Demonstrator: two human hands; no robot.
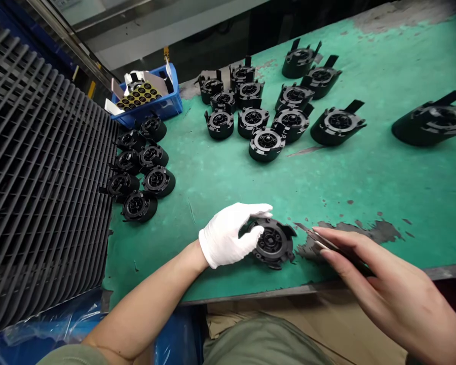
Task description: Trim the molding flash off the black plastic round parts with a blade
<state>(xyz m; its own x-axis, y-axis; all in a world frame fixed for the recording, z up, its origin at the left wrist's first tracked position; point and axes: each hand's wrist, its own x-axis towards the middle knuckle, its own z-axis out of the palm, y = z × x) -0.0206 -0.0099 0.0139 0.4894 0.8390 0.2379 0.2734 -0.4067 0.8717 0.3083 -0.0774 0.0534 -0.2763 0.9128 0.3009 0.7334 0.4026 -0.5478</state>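
Note:
My left hand (231,235), in a white glove, grips a round black plastic housing (272,242) by its left side. Thumb and fingers close around the rim, and the ringed face with its small central hub is turned up toward me. Just to the right, my bare right hand (368,271) pinches slim dark metal tweezers (306,229) between thumb and forefinger. Their pointed tip aims left at the housing, a small gap away from it. The rear of the tweezers is partly hidden under the palm.
Several similar black housings (266,144) stand across the back of the worn green table (220,177). More housings (158,180) cluster at left beside a black ribbed rack (41,177). A blue bin (167,106) holds a sheet of round black-and-gold stickers (140,95).

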